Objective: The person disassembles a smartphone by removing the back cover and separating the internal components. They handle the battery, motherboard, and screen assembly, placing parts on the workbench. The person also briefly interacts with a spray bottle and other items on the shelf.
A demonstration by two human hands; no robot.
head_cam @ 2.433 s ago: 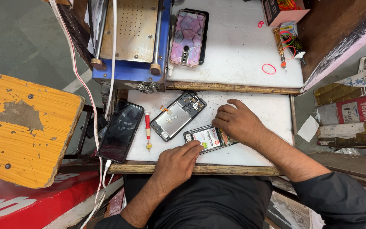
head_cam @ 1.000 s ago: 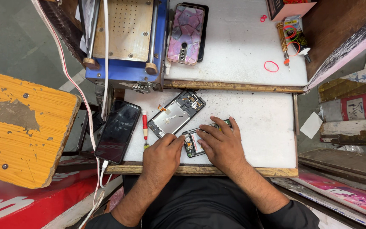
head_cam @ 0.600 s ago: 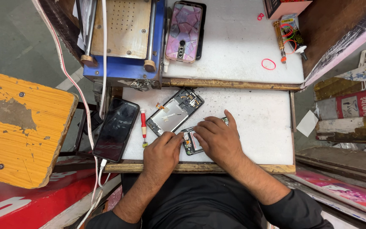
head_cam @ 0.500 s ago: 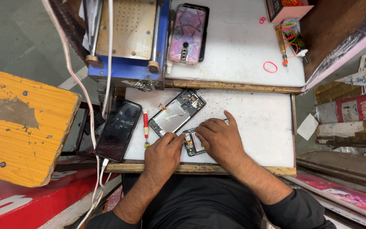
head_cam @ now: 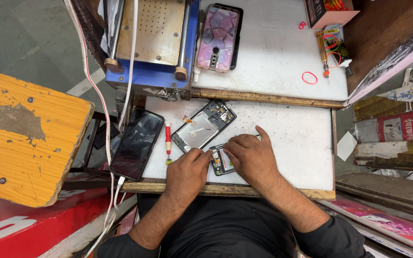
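My left hand [head_cam: 186, 173] and my right hand [head_cam: 250, 155] both rest on a small opened phone part [head_cam: 220, 161] lying on the white worktop [head_cam: 297, 143]; their fingertips press on it from either side and cover most of it. Just beyond the hands lies an opened phone frame [head_cam: 203, 126] with its insides showing. A red-handled screwdriver [head_cam: 168, 141] lies to the left of my left hand. A black phone [head_cam: 136, 143] with a dark screen hangs over the worktop's left edge.
A blue machine with a perforated metal plate [head_cam: 155, 43] stands at the back left. Beside it lies a phone in a pink marbled case [head_cam: 218, 37]. A screwdriver and red rubber bands [head_cam: 309, 77] lie at the back right. An orange wooden stool [head_cam: 25, 138] is on the left.
My right hand slid left from beside the small phone part onto it, and my left hand moved up to meet it. Both hands now cover the part.
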